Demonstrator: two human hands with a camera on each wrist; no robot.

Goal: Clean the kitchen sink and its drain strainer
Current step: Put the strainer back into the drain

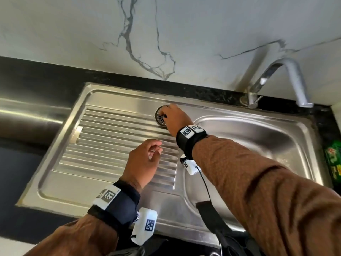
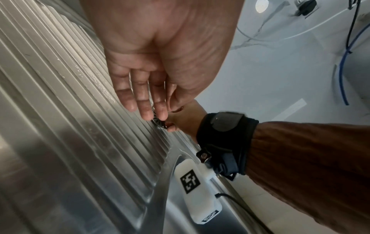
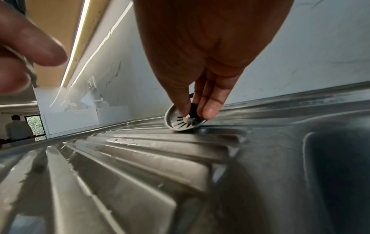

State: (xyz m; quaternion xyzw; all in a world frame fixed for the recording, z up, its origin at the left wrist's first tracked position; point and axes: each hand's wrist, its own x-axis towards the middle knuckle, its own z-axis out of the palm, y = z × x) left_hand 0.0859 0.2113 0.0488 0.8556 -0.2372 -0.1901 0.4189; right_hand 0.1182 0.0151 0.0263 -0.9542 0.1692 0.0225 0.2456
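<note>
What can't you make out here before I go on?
- Drain hole: head view, right arm covers the basin floor.
- Strainer far side: right hand hides it; left wrist view shows a sliver.
- Green packet: cut off by head view's right edge, label blurred.
- Left hand palm: faces away, head view.

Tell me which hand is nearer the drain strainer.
Right. The right hand pinches the black knob of the drain strainer at the far edge of the drainboard. The left hand hangs apart from it, over the drainboard's ridges, holding nothing.

Brown sleeves [image 1: 267, 191], black wrist straps [image 1: 190, 139] with white square-patterned marker blocks [image 1: 144, 225], thin black cable [image 1: 206, 185].
</note>
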